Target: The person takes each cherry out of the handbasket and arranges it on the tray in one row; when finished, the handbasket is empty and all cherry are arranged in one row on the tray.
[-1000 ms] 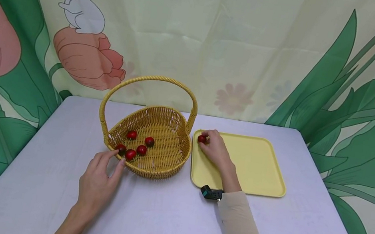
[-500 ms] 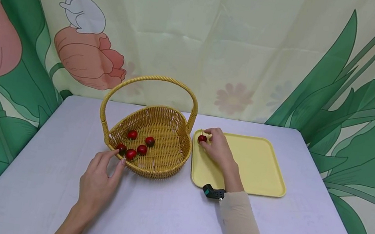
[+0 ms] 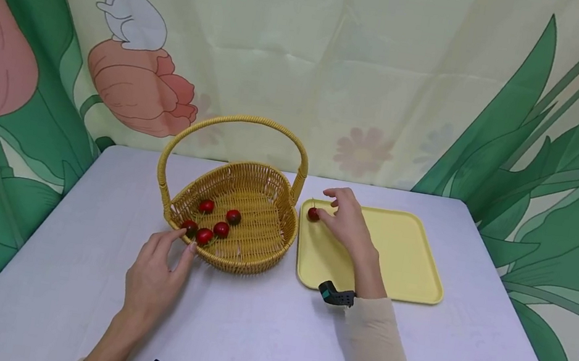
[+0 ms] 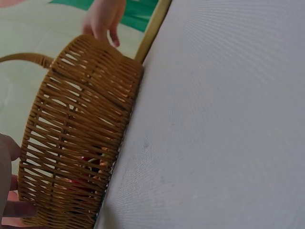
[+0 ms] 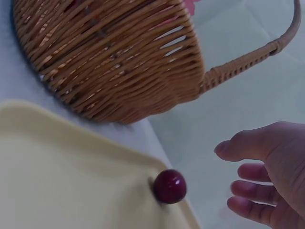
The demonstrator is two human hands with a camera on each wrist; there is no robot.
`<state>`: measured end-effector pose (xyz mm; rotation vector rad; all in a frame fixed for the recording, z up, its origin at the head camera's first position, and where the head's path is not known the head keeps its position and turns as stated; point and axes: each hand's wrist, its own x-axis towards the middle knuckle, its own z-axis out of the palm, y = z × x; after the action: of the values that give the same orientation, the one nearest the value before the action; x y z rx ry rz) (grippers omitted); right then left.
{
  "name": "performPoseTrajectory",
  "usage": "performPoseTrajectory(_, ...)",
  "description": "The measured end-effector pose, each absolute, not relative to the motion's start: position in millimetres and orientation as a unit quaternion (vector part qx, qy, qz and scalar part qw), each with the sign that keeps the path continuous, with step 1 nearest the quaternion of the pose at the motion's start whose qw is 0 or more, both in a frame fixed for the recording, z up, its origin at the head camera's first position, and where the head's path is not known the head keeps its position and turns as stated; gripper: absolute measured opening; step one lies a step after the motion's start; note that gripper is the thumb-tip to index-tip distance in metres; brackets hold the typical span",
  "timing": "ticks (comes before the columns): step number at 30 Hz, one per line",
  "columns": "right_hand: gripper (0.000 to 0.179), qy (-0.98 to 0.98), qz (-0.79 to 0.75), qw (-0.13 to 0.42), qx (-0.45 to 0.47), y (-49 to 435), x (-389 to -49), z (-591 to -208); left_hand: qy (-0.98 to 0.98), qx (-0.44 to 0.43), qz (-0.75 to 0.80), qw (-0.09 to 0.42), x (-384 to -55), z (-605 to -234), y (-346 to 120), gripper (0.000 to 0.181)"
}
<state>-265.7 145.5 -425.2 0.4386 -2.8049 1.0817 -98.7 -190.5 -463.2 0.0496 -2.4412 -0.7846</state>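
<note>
Cherry (image 3: 313,214): seemingly at its release step — it sits on the yellow tray (image 3: 379,256), by the far corner nearest the wicker basket (image 3: 260,223), just to the basket's right.
Right hand (image 3: 351,226): off the basket's right side, thumb and fingers parted and holding nothing; the right-wrist view shows a gap between them and the cherry.
Next move: probably calls for drawing those fingers clear without brushing the cherry, which could roll.
Left hand (image 3: 156,273): at the basket's near-left rim, holding it lightly, forefinger bent over the edge.
Cherry's look: round, glossy, dark red — a thin stem seems to rise from it.
Basket's cherries (image 3: 204,236): five, loosely grouped toward the basket's left, red with some darker patches.
</note>
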Motion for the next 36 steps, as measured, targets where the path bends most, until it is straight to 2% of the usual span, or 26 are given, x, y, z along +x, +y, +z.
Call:
performPoseTrajectory(18,0.041,-0.905,0.361,0.103,0.199,133.3,-239.2,-384.1,-0.913,0.019,-0.291,0.286,-97.6,-463.1,-191.9,0.042)
performPoseTrajectory(30,0.038,-0.873,0.357,0.150,0.297,106.6,-222.9,-375.1,-0.911,0.017,-0.297,0.287,-97.5,-463.3,-189.5,0.042)
performPoseTrajectory(36,0.037,-0.865,0.351,0.143,0.330,87.2,-224.6,-372.3,-0.910,0.013,-0.295,0.291,-99.4,-463.0,-190.3,0.041)
